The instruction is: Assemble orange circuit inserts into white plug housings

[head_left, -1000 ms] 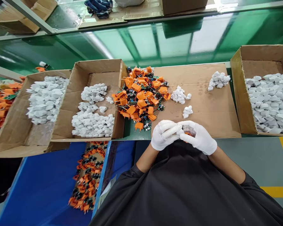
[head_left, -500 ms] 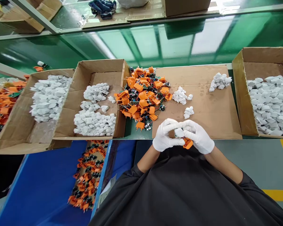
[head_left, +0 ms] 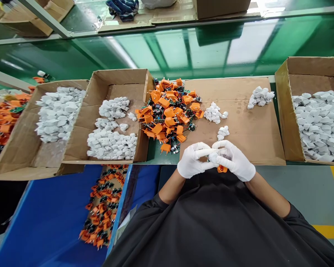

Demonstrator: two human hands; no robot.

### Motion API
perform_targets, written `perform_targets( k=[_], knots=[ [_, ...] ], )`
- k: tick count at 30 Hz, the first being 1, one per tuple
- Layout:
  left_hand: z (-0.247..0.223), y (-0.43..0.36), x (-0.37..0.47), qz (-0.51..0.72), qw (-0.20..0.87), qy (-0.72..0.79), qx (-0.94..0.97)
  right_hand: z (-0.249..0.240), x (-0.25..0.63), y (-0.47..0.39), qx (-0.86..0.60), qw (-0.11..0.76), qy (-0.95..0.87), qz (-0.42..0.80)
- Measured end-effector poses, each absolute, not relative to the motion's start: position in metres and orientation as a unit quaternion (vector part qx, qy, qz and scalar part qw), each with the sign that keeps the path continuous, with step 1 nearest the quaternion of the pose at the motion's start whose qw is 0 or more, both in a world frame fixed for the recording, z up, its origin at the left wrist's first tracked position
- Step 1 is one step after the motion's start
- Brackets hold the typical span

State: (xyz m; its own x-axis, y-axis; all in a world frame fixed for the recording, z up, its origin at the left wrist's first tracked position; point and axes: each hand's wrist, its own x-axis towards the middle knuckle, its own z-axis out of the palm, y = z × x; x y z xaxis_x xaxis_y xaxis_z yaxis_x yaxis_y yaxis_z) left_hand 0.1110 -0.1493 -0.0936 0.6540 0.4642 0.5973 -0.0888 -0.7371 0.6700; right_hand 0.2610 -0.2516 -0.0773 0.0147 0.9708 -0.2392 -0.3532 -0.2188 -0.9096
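Note:
In white gloves, my left hand (head_left: 193,160) and my right hand (head_left: 238,163) meet at the near edge of the bench, fingers closed round one small assembly. An orange plug housing (head_left: 222,169) pokes out beneath the right fingers. Between the fingertips of both hands is a white putty-like lump (head_left: 213,157), pressed against the part; the fingers hide most of it. Just beyond the hands lie a small cluster of white lumps (head_left: 223,132) and a larger one (head_left: 212,113). To their left is a heap of orange plugs with circuit boards (head_left: 169,111).
Cardboard boxes of white lumps stand left (head_left: 140,146) and right (head_left: 284,111). A flat cardboard sheet (head_left: 247,129) covers the bench between plugs and right box, with another white cluster (head_left: 260,97) at its back. More orange plugs (head_left: 102,211) lie below, beside a blue surface (head_left: 52,215).
The orange housing has turned and is now more covered by my right fingers. My fingers have closed further over the white lump, and both hands have shifted slightly.

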Motion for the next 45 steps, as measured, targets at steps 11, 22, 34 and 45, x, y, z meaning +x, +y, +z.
perform_targets(
  k=[11, 22, 34, 45],
  knots=[
    [-0.075, -0.155, 0.107, 0.267, 0.329, 0.163, 0.891, -0.091, 0.264, -0.253, -0.473, 0.521, -0.373, 0.605],
    [-0.08, -0.156, 0.111, 0.303, 0.38, 0.147, 0.861, -0.085, 0.267, -0.254, -0.451, 0.544, -0.381, 0.596],
    [-0.085, -0.154, 0.109, 0.309, 0.277, 0.09, 0.906, -0.083, 0.273, -0.258, -0.44, 0.458, -0.467, 0.615],
    [-0.089, -0.157, 0.106, 0.311, 0.194, 0.069, 0.928, -0.074, 0.271, -0.261, -0.469, 0.458, -0.484, 0.58]
  ],
)
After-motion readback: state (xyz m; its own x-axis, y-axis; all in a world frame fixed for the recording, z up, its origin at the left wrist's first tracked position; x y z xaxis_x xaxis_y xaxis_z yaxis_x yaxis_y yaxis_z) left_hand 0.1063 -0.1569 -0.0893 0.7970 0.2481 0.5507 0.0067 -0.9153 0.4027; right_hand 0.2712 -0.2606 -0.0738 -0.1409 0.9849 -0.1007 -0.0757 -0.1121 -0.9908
